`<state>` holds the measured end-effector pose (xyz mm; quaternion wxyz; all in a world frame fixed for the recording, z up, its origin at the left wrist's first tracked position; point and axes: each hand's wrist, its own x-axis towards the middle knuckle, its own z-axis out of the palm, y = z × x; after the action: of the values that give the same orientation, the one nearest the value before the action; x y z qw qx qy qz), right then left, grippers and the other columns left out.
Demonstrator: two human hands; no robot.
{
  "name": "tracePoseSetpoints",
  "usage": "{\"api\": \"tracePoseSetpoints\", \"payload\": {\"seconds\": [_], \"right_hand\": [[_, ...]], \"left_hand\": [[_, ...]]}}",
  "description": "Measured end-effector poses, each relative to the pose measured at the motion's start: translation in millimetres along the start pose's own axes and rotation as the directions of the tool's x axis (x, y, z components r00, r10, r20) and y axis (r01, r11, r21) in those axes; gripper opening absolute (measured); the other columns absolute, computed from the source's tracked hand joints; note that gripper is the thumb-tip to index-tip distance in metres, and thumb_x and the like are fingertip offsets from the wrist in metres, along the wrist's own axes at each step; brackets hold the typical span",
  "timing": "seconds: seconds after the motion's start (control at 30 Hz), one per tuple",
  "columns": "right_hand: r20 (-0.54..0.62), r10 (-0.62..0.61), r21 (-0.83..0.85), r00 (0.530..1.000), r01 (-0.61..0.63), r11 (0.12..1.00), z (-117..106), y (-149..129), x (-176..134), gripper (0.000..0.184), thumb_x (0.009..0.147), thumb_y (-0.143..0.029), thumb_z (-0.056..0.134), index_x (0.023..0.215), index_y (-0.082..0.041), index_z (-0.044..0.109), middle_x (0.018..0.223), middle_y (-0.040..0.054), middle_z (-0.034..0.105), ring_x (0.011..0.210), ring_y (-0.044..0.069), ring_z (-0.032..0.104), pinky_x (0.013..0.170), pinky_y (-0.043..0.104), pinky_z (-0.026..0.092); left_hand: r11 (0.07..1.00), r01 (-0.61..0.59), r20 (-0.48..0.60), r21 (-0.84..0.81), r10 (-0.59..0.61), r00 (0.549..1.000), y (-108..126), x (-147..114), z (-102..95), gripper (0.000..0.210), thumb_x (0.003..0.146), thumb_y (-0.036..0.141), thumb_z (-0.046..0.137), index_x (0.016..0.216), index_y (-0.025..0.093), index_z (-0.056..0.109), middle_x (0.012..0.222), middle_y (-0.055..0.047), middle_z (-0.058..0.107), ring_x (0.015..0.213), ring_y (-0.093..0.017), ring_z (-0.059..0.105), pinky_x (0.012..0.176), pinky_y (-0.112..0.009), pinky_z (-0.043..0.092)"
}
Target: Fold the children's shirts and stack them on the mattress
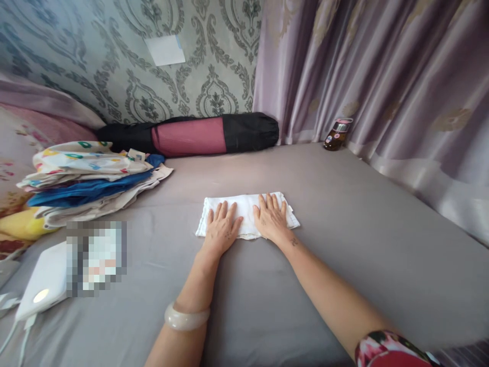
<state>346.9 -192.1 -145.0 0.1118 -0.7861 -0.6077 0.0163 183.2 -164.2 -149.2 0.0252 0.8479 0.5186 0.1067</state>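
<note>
A folded white cloth (246,214) lies flat on the grey bed sheet (263,285), wider than it is deep. My left hand (222,227) rests palm down on its left part, fingers stretched out and a little apart. On the right part lies my right hand (271,218), also flat with its fingers spread. Both hands touch the top of the cloth, and a strip of it shows between them. A small tag sticks out at its right edge. What kind of cloth item it is, I cannot tell.
To the left is a stack of folded clothes (91,178). Nearer stands a white power bank (44,280) with cables, beside a blurred-out object (101,257). A black and pink rolled bag (189,136) lies along the wall. A dark bottle (337,135) stands by the curtain (405,86).
</note>
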Motion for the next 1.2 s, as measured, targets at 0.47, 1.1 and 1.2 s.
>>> {"api": "tracePoseSetpoints", "payload": {"seconds": [0.47, 1.1, 1.2], "right_hand": [[-0.019, 0.097, 0.005, 0.995, -0.097, 0.995, -3.1, 14.4, 5.6, 0.063, 0.100, -0.041, 0.024, 0.147, -0.001, 0.035, 0.155, 0.0211, 0.028, 0.145, 0.031, 0.020, 0.115, 0.053, 0.012], [0.298, 0.311, 0.429, 0.902, -0.418, 0.801, -37.8, 85.4, 40.3, 0.034, 0.095, -0.032, 0.042, 0.099, -0.013, 0.070, 0.085, 0.0089, 0.073, 0.075, 0.015, 0.068, 0.065, 0.021, 0.046], [0.321, 0.318, 0.407, 0.892, -0.433, 0.804, -37.2, 90.0, 38.7, 0.033, 0.090, -0.037, 0.051, 0.077, -0.013, 0.070, 0.064, 0.0066, 0.068, 0.057, 0.014, 0.062, 0.053, 0.020, 0.041]], "left_hand": [[0.991, 0.131, -0.146, -0.030, -0.134, 0.980, -23.3, 0.3, 1.7, 0.046, 0.098, 0.036, 0.035, 0.138, 0.018, 0.049, 0.150, -0.014, 0.042, 0.144, -0.029, 0.028, 0.116, -0.053, 0.022], [0.800, 0.521, 0.036, -0.297, -0.535, 0.844, -68.4, 14.7, -11.8, 0.046, 0.082, 0.041, 0.052, 0.113, 0.009, 0.064, 0.103, -0.018, 0.071, 0.102, -0.032, 0.065, 0.087, -0.040, 0.049], [0.751, 0.566, 0.121, -0.340, -0.562, 0.818, -73.0, 20.0, -16.9, 0.043, 0.075, 0.045, 0.059, 0.101, 0.012, 0.068, 0.088, -0.014, 0.073, 0.084, -0.030, 0.069, 0.073, -0.035, 0.050]]}}
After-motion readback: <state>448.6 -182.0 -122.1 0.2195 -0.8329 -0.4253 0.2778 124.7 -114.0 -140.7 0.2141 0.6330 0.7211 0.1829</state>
